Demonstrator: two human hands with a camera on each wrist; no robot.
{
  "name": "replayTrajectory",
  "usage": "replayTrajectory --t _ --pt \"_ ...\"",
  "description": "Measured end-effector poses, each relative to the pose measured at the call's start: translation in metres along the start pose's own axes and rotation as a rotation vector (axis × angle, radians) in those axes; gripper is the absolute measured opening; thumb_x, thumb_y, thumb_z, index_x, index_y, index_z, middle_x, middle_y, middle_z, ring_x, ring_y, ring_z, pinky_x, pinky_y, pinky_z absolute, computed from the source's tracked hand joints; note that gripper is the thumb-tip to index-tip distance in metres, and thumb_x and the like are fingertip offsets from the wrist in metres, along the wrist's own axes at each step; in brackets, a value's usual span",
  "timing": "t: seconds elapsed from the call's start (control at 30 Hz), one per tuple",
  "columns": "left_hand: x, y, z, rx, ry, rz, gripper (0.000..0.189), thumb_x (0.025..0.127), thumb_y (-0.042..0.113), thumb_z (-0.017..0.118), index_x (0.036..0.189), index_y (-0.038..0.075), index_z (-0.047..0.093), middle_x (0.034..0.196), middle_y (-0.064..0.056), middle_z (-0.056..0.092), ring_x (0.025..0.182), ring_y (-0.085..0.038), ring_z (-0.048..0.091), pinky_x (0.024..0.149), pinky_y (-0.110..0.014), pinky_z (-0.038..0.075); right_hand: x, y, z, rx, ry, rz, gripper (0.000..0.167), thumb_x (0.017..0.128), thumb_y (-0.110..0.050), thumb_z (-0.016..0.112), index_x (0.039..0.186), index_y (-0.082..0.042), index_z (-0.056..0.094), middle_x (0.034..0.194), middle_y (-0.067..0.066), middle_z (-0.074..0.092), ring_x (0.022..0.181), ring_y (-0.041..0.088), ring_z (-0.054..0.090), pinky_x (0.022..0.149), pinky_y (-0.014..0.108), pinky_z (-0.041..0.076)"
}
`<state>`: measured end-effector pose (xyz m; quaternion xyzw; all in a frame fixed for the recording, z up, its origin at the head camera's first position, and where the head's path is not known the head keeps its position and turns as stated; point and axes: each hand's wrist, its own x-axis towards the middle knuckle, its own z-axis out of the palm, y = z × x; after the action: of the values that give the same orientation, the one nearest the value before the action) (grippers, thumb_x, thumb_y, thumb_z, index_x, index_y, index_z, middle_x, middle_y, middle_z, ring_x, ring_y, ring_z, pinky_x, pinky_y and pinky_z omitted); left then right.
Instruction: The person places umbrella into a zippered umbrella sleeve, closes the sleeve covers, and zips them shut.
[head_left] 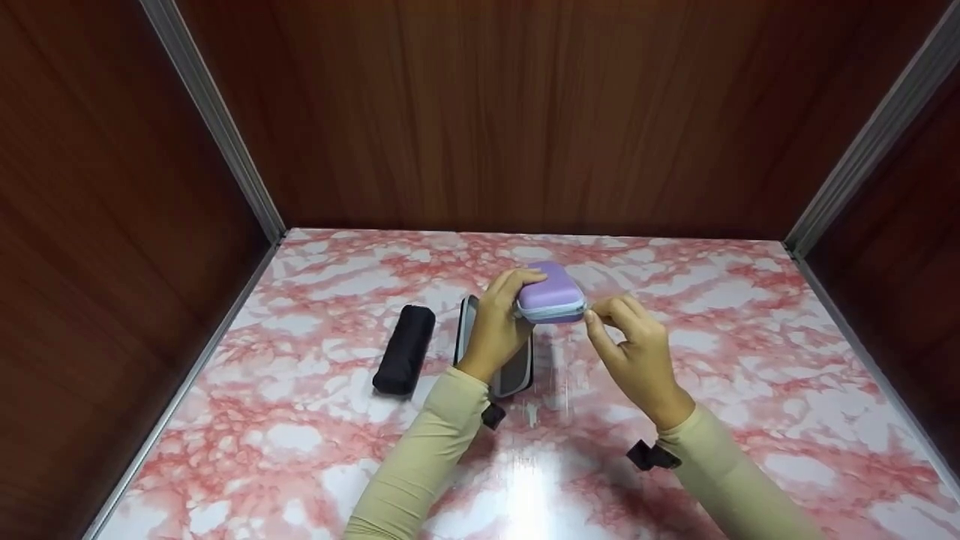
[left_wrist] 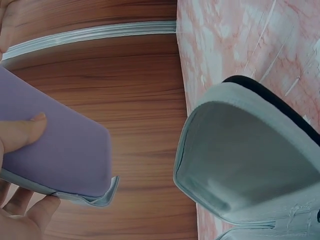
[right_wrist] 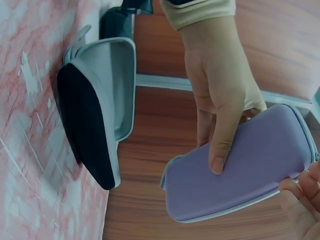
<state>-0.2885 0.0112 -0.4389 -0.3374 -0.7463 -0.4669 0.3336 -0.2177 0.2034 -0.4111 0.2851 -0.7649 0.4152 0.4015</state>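
Note:
A purple zip case (head_left: 553,291) with a pale zipper band is held up above the table. My left hand (head_left: 496,324) grips it from its left side, the thumb lying flat on a purple face in the right wrist view. At the case's near right corner, my right hand (head_left: 636,346) pinches the end of the zipper, thumb against curled index finger; the pull itself is mostly hidden. Whether the case holds anything cannot be seen. Below the left hand lies an open black case (right_wrist: 82,122) with a grey lining (left_wrist: 250,155), partly covered by the left forearm in the head view.
To the left of the open case lies a long black soft bundle (head_left: 405,349), like a folded umbrella. The red-and-white marbled table (head_left: 750,405) is bounded by wooden panels (head_left: 525,112) at the back and both sides, with metal corner strips.

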Motion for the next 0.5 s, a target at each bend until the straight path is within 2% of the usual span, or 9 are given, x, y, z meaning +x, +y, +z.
replayTrajectory --t 0.1,0.5 --pt "-0.0007 -0.0010 0.0004 -0.002 0.001 0.006 0.053 0.071 -0.014 0.074 0.116 0.012 0.065 0.122 -0.004 0.065 0.118 -0.018 0.059 0.104 -0.031 0.043 -0.0004 -0.0008 0.0001 0.013 -0.001 0.000 0.010 0.088 0.005 0.069 0.089 -0.004 0.069 0.087 0.004 0.065 0.083 0.023 0.066 0.084 0.020 0.053" --pt "-0.0010 -0.0020 0.0011 -0.012 0.005 0.010 0.054 0.069 -0.016 0.072 0.115 0.011 0.065 0.122 -0.006 0.065 0.118 -0.020 0.059 0.104 -0.032 0.043 -0.0007 0.0008 0.0020 0.011 0.009 0.019 0.016 0.083 0.014 0.069 0.086 -0.002 0.067 0.084 0.006 0.064 0.083 0.016 0.065 0.083 0.017 0.052"
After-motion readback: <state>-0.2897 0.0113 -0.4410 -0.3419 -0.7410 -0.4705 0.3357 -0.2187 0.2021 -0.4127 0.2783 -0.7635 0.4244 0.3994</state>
